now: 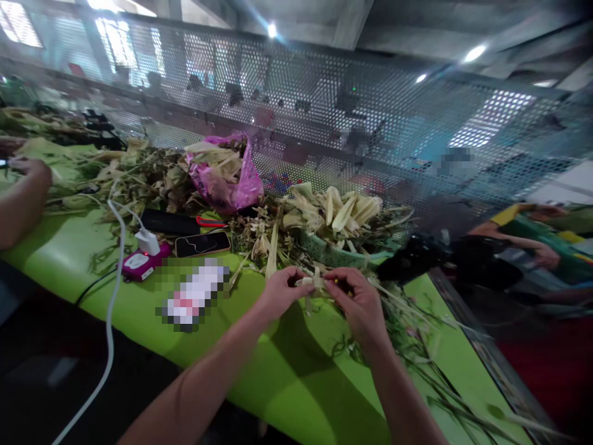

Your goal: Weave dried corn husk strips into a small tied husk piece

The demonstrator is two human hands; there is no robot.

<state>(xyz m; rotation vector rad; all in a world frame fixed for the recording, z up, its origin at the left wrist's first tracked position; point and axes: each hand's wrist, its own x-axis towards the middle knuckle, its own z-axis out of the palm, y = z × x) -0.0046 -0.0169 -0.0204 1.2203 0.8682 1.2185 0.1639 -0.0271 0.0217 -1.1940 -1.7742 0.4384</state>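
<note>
My left hand (285, 290) and my right hand (356, 303) are close together over the green table. Between them is a small bunch of pale husk strips (315, 282), pinched from both sides. A bit of yellow shows by my right fingers, too small to name. Just beyond the hands stands a green basket (319, 248) heaped with pale dried husks (345, 210). A long husk leaf (272, 250) lies left of my left hand. Thin dry stalks (417, 309) spread to the right of my right hand.
A pink plastic bag (252, 179) of husks sits by the mesh partition (296, 117). Nearer are a phone (202, 244), a purple power adapter (146, 262) with a white cable (110, 303), and a blurred-out item (197, 293). Another person's hand (32, 176) works at far left.
</note>
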